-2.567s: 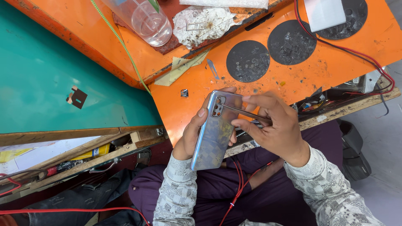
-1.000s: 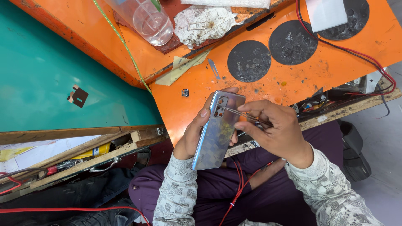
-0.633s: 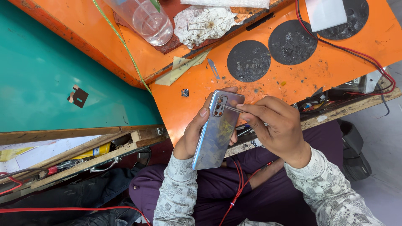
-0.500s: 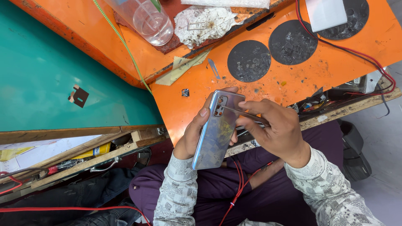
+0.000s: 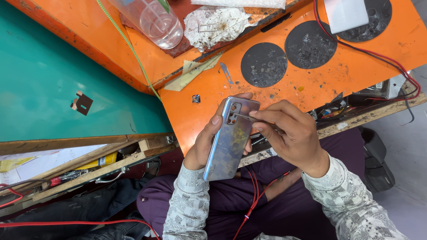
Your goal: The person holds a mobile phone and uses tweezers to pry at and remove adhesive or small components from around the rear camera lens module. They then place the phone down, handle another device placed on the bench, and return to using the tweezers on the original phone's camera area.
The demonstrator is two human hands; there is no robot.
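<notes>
My left hand [image 5: 205, 143] grips a smartphone [image 5: 229, 141] with a shiny silver-blue back, held tilted above my lap, its camera cluster facing up at the top end. My right hand [image 5: 289, 133] pinches a thin metal tool [image 5: 243, 116] whose tip rests at the camera cluster on the phone's back. Both hands hover just off the front edge of an orange workbench [image 5: 311, 80].
On the bench lie three dark round pads [image 5: 264, 64], a small blade [image 5: 226, 73], tape scraps [image 5: 192, 75], a crumpled white rag [image 5: 213, 24] and a clear plastic cup [image 5: 153, 20]. A green surface [image 5: 49, 89] is at left. Red wires [image 5: 253, 202] cross my lap.
My right hand has shifted the tool tip slightly along the phone's camera area. The left hand and phone have stayed almost still.
</notes>
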